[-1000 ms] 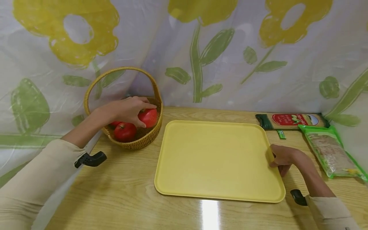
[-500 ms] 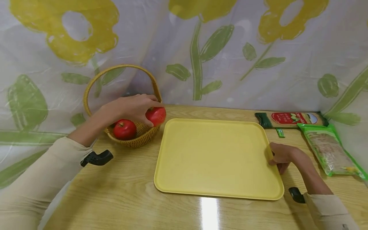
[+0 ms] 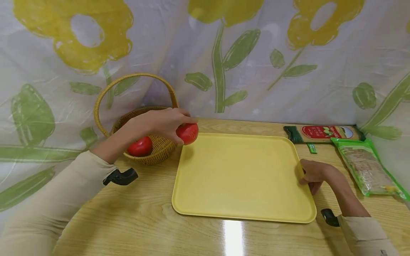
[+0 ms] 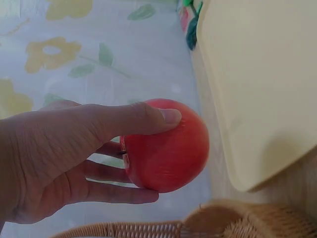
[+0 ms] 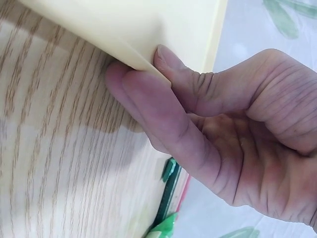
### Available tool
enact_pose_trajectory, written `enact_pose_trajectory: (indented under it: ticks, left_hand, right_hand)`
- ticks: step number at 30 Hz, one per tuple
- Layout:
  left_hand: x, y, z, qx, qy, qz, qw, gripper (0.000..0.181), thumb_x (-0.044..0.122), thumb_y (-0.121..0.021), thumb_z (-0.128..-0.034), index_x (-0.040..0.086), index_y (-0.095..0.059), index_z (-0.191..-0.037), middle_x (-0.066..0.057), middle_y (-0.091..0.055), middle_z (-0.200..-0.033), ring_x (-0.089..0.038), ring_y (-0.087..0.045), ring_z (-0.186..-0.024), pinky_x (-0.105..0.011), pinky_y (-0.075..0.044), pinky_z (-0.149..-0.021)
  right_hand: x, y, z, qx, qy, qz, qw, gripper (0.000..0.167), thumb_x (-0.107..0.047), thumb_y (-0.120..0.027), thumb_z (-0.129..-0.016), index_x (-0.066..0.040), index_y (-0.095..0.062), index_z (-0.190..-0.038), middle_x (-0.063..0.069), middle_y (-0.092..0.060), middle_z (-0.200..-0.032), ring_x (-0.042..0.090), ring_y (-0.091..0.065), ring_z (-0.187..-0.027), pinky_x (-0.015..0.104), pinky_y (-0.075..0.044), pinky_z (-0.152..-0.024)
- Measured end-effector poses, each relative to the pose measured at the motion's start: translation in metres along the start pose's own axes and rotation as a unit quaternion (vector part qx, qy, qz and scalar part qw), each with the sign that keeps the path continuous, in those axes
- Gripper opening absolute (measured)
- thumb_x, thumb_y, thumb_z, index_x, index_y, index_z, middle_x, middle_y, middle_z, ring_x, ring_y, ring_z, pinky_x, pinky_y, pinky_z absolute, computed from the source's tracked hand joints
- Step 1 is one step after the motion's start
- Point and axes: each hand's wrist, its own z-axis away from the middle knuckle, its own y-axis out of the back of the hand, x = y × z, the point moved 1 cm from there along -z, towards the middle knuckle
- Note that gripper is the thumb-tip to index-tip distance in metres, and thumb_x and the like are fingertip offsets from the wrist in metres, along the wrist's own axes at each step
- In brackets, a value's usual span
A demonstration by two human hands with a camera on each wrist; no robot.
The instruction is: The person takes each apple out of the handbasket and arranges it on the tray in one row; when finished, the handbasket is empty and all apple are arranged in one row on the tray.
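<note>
My left hand [image 3: 168, 122] grips a red apple [image 3: 187, 133] above the tray's upper left corner, just right of the basket. In the left wrist view, thumb and fingers of the left hand [image 4: 84, 153] hold the apple [image 4: 171, 148] around its stem side. The yellow tray [image 3: 243, 177] lies on the table. My right hand [image 3: 315, 174] pinches its right edge; in the right wrist view the right hand [image 5: 213, 124] has its thumb on top of the tray [image 5: 188, 25] and fingers beneath. Another red apple [image 3: 140, 147] sits in the wicker basket [image 3: 163, 151].
A noodle-like packet with a red label [image 3: 326, 132] lies at the back right. In front of it are a small green sachet [image 3: 312, 148] and a green-edged clear bag [image 3: 365, 165]. The basket's tall handle [image 3: 102, 96] stands up; a flowered curtain [image 3: 166, 53] hangs behind.
My left hand has moved right with the apple, from inside the basket, past its rim, to the tray's upper left corner. The right hand keeps its hold on the tray's edge.
</note>
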Motion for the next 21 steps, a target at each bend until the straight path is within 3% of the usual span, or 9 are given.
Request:
enact_pose_trajectory:
  ticks: [11, 21]
  left_hand:
    - [0.023, 0.008, -0.026, 0.007, -0.047, 0.006, 0.9989, 0.068, 0.029, -0.087, -0.0833, 0.005, -0.062, -0.142, -0.02, -0.065, -0.126, -0.034, -0.066, -0.11, -0.044, -0.063, -0.091]
    - [0.044, 0.009, -0.057, -0.01, -0.065, 0.013, 0.9978, 0.065, 0.028, -0.084, -0.0848, 0.007, -0.061, -0.141, -0.017, -0.064, -0.131, -0.031, -0.065, -0.116, -0.044, -0.061, -0.096]
  right_hand:
    - [0.002, 0.002, -0.002, 0.005, 0.002, 0.013, 0.9999, 0.022, -0.001, -0.064, -0.101, 0.007, -0.043, -0.105, 0.021, -0.071, -0.082, 0.019, -0.073, -0.062, 0.035, -0.065, -0.063]
    - [0.003, 0.007, -0.003, 0.0, 0.008, 0.011, 0.9999, 0.023, 0.0, -0.063, -0.1, 0.008, -0.043, -0.108, 0.023, -0.071, -0.087, 0.024, -0.075, -0.066, 0.037, -0.065, -0.064]
